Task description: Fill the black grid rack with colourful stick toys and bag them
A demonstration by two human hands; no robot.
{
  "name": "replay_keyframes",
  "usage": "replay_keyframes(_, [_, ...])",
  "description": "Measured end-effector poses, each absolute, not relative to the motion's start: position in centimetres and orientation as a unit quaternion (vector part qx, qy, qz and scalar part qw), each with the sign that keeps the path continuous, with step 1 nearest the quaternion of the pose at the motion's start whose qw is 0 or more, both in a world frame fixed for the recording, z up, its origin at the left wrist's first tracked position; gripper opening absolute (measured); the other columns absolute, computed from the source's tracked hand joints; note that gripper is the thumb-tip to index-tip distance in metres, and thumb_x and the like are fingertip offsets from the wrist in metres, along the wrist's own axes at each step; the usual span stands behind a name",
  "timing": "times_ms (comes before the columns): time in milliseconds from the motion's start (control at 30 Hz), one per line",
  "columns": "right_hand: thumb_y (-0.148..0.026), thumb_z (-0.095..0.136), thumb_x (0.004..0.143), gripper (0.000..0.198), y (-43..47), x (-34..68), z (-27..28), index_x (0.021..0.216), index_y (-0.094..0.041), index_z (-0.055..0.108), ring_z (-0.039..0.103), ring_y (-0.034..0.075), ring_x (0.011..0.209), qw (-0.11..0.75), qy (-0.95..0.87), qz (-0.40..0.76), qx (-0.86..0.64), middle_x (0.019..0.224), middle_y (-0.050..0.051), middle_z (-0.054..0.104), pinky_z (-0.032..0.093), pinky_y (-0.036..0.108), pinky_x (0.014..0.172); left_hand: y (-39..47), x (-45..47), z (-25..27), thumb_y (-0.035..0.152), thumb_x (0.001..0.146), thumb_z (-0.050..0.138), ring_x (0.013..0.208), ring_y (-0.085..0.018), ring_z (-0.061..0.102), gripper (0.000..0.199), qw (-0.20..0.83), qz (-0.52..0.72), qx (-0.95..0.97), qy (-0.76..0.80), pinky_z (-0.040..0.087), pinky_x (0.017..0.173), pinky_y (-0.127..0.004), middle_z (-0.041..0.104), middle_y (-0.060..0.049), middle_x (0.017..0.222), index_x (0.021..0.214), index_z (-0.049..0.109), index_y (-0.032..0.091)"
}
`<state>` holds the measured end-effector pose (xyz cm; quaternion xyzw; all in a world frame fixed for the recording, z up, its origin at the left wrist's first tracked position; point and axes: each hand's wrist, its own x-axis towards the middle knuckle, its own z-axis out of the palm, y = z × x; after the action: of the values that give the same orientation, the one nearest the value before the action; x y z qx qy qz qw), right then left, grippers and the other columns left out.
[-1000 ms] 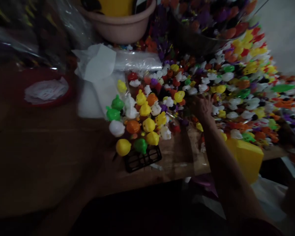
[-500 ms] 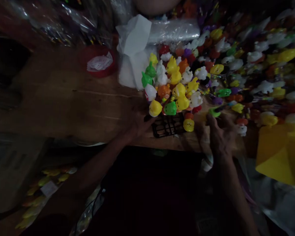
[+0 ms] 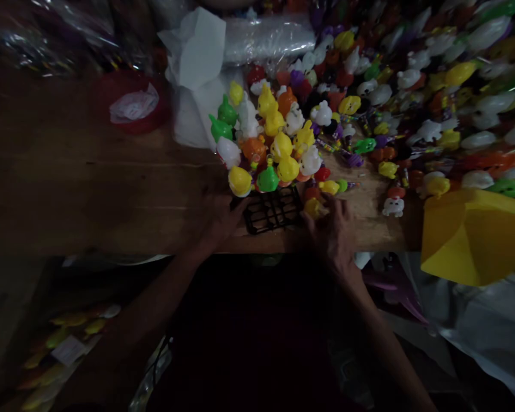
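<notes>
A black grid rack [image 3: 274, 213] stands at the table's front edge, its back part hidden under upright animal-shaped plastic toys in yellow, green, white and orange. My left hand [image 3: 217, 220] is at the rack's left front corner, thumb and fingers closed on its edge. Right of the rack, my right hand [image 3: 333, 232] has thumb and fingers around a yellow animal-shaped toy [image 3: 314, 208], partly covered by them. Just beyond those fingers lies another yellow toy [image 3: 328, 187] with a green piece beside it. The dim light blurs the fingertips.
Loose animal toys on patterned sticks [image 3: 395, 206] spread over the table's right and back. A red bowl [image 3: 148, 123] with white papers stands at left. Clear plastic wrap [image 3: 270, 40] lies behind the rack. A folded yellow sheet [image 3: 467, 234] hangs over the right front edge.
My right hand has moved left, from a green piece on the table to the yellow toy beside the rack. My left hand stays at the rack's corner. The whole view has shifted.
</notes>
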<state>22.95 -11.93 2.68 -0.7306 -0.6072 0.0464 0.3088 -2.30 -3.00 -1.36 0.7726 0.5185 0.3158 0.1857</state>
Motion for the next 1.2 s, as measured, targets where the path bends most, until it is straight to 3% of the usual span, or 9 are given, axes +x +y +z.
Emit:
replay_keyframes(233, [-0.037, 0.053, 0.098, 0.044, -8.7, 24.3, 1.7, 0.138, -0.02, 0.056, 0.066, 0.028, 0.1, 0.285, -0.655, 0.015, -0.7, 0.127, 0.016, 0.062, 0.057, 0.039, 0.077, -4.2, -2.5, -1.8, 0.048, 0.093, 0.063, 0.111, -0.031, 0.069, 0.033, 0.131, 0.343, 0.782, 0.504, 0.053, 0.105, -0.05, 0.076, -0.009, 0.11, 0.111, 0.073, 0.022])
replay_keyframes(367, [-0.037, 0.049, 0.101, 0.033, -8.2, 26.5, 2.7, 0.127, -0.022, 0.063, 0.066, 0.025, 0.094, 0.322, -0.623, -0.026, -0.712, 0.118, 0.013, 0.064, 0.055, 0.038, 0.08, -4.2, -2.1, -1.8, 0.043, 0.093, 0.064, 0.119, -0.03, 0.066, 0.029, 0.159, 0.356, 0.785, 0.481, 0.053, 0.108, -0.049, 0.075, -0.007, 0.118, 0.112, 0.072, 0.023])
replay_keyframes(467, [-0.031, 0.046, 0.1, 0.03, -8.1, 29.3, 3.4, 0.117, -0.021, 0.068, 0.064, 0.027, 0.096, 0.285, -0.59, -0.066, -0.753, 0.113, 0.015, 0.063, 0.053, 0.042, 0.082, -3.9, -2.1, -1.9, 0.045, 0.094, 0.063, 0.119, -0.029, 0.066, 0.03, 0.17, 0.351, 0.784, 0.483, 0.053, 0.108, -0.048, 0.074, -0.008, 0.12, 0.113, 0.071, 0.023])
replay_keyframes(667, [-0.031, 0.047, 0.097, 0.029, -7.3, 32.0, 2.6, 0.11, -0.02, 0.071, 0.058, 0.03, 0.104, 0.203, -0.659, -0.05, -0.723, 0.112, 0.015, 0.064, 0.051, 0.046, 0.09, -3.6, -1.9, -2.7, 0.05, 0.09, 0.064, 0.112, -0.031, 0.069, 0.033, 0.158, 0.348, 0.77, 0.511, 0.054, 0.105, -0.05, 0.076, -0.009, 0.112, 0.103, 0.072, 0.022])
replay_keyframes(767, [-0.035, 0.047, 0.098, 0.03, -7.6, 31.7, 2.9, 0.108, -0.019, 0.07, 0.056, 0.03, 0.101, 0.21, -0.668, -0.049, -0.713, 0.107, 0.015, 0.063, 0.05, 0.046, 0.089, -3.6, -1.9, -2.6, 0.05, 0.088, 0.066, 0.095, -0.03, 0.072, 0.031, 0.171, 0.344, 0.761, 0.522, 0.058, 0.095, -0.047, 0.077, -0.01, 0.093, 0.092, 0.072, 0.02])
replay_keyframes(867, [-0.038, 0.048, 0.098, 0.03, -8.9, 31.1, 3.9, 0.103, -0.018, 0.07, 0.057, 0.026, 0.092, 0.247, -0.674, -0.018, -0.696, 0.1, 0.013, 0.063, 0.049, 0.041, 0.082, -4.1, -2.2, -2.3, 0.048, 0.089, 0.065, 0.079, -0.025, 0.071, 0.029, 0.215, 0.336, 0.745, 0.534, 0.061, 0.084, -0.041, 0.073, -0.006, 0.075, 0.082, 0.068, 0.02])
replay_keyframes(933, [-0.042, 0.05, 0.098, 0.03, -10.2, 30.2, 4.5, 0.098, -0.019, 0.069, 0.057, 0.022, 0.083, 0.298, -0.661, 0.028, -0.688, 0.091, 0.009, 0.063, 0.049, 0.037, 0.076, -4.7, -2.3, -2.1, 0.045, 0.089, 0.065, 0.079, -0.023, 0.071, 0.026, 0.233, 0.341, 0.737, 0.535, 0.061, 0.082, -0.038, 0.072, -0.004, 0.079, 0.084, 0.067, 0.02])
replay_keyframes(1100, [-0.048, 0.06, 0.093, 0.028, -12.0, 25.2, 4.8, 0.091, -0.021, 0.066, 0.061, 0.016, 0.074, 0.439, -0.56, 0.264, -0.651, 0.081, 0.002, 0.065, 0.05, 0.028, 0.07, -5.5, -2.1, -1.7, 0.037, 0.083, 0.069, 0.093, -0.026, 0.07, 0.023, 0.192, 0.351, 0.749, 0.527, 0.058, 0.095, -0.043, 0.072, -0.006, 0.093, 0.098, 0.067, 0.02])
replay_keyframes(1200, [-0.044, 0.07, 0.087, 0.024, -11.5, 22.2, 4.4, 0.088, -0.021, 0.066, 0.062, 0.015, 0.075, 0.472, -0.547, 0.322, -0.612, 0.081, 0.001, 0.067, 0.051, 0.028, 0.07, -5.2, -1.9, -1.5, 0.033, 0.084, 0.068, 0.099, -0.027, 0.07, 0.023, 0.194, 0.333, 0.759, 0.526, 0.057, 0.098, -0.044, 0.073, -0.008, 0.096, 0.102, 0.067, 0.019])
